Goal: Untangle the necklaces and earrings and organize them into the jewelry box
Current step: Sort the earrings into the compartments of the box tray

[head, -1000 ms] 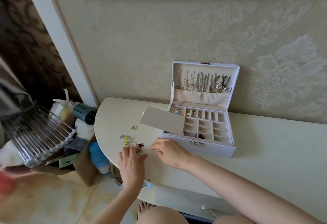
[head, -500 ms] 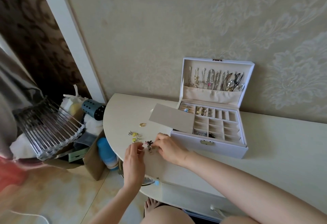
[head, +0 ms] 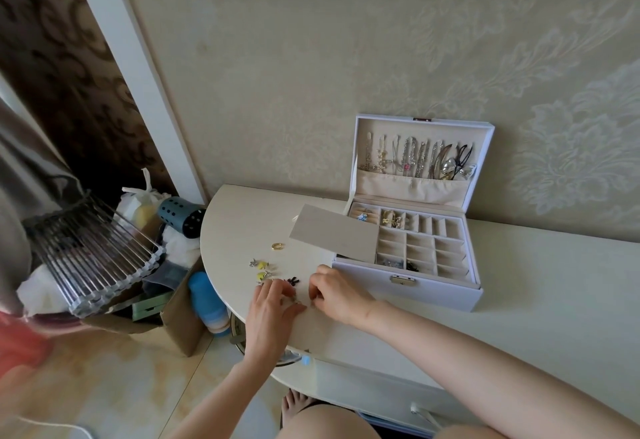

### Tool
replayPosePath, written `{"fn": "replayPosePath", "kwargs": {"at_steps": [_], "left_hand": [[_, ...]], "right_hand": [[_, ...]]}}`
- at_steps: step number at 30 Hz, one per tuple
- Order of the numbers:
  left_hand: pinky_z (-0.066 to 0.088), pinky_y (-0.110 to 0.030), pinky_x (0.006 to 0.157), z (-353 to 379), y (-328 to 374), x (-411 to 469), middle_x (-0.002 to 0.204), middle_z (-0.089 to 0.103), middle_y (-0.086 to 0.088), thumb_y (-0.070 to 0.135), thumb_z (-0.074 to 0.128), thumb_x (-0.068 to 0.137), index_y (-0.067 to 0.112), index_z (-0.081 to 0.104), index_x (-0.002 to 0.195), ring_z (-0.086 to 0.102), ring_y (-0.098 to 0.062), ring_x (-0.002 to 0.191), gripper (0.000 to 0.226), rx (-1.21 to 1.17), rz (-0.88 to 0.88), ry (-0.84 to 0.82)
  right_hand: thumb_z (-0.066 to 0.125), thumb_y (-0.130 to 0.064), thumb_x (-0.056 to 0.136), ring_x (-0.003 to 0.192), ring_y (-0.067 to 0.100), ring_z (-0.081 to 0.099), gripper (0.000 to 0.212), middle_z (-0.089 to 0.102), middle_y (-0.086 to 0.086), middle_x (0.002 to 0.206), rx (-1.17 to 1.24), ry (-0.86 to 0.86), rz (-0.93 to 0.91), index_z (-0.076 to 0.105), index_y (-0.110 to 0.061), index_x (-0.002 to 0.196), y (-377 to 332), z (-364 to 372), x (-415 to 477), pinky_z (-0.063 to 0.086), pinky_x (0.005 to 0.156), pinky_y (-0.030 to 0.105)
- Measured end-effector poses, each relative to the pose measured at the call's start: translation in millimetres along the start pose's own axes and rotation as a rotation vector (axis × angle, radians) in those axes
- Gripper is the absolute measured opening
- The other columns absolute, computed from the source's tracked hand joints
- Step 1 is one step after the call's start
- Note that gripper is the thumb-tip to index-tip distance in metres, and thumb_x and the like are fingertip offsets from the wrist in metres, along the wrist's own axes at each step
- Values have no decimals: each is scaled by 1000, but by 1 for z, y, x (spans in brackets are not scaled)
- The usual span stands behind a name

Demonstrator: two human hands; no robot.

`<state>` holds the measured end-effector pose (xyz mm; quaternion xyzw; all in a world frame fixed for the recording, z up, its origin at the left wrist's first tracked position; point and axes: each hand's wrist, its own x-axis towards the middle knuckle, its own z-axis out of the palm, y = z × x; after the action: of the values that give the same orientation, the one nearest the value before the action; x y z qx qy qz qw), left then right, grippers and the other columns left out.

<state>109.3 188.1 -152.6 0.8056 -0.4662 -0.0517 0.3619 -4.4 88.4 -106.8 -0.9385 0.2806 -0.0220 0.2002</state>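
Cream surface point(head: 519, 282): necklaces point(head: 408, 161) hang in jewelry box point(head: 433, 291) lid; loose earrings point(head: 262, 264) beyond left fingers point(head: 277, 289), which lie relaxed; right fingers point(head: 318, 281) curled, contents unclear. Earring sorting looks mostly left.

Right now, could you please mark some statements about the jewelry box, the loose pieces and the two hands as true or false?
1. The white rectangular jewelry box stands open, with necklaces hanging inside its lid. True.
2. The small gold ring lies in a box compartment. False: it lies on the cream table, left of the box.
3. The left hand and the right hand are both at the table, near the yellow earrings. True.
4. The flat beige panel lies on the floor. False: it rests over the box's left side.
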Motion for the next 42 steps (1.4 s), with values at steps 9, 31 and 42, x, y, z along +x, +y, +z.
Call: {"fn": "replayPosePath", "kwargs": {"at_steps": [9, 31, 42], "left_hand": [[42, -28, 68, 1, -1, -5, 98, 55, 5, 7, 69, 80, 14, 63, 93, 51, -20, 96, 15, -5, 82, 27], [39, -28, 68, 6, 57, 16, 92, 56, -2, 15, 73, 77, 11, 62, 79, 51, -18, 82, 12, -37, 266, 209], [34, -30, 72, 40, 125, 70, 92, 60, -5, 25, 71, 78, 10, 69, 80, 53, -27, 88, 15, -13, 359, 99]], "right_hand": [[52, -2, 84, 83, 24, 58, 10, 65, 13, 93, 232, 75, 55, 61, -2, 85, 6, -3, -12, 44, 71, 30], [59, 1, 86, 50, 17, 61, 10, 69, 11, 74, 987, 320, 341, 69, -1, 88, 21, -62, -41, 48, 46, 23], [67, -11, 84, 82, 13, 62, 11, 72, -2, 91, 566, 614, 527, 75, -17, 88, 81, -83, -46, 46, 79, 29]]}}
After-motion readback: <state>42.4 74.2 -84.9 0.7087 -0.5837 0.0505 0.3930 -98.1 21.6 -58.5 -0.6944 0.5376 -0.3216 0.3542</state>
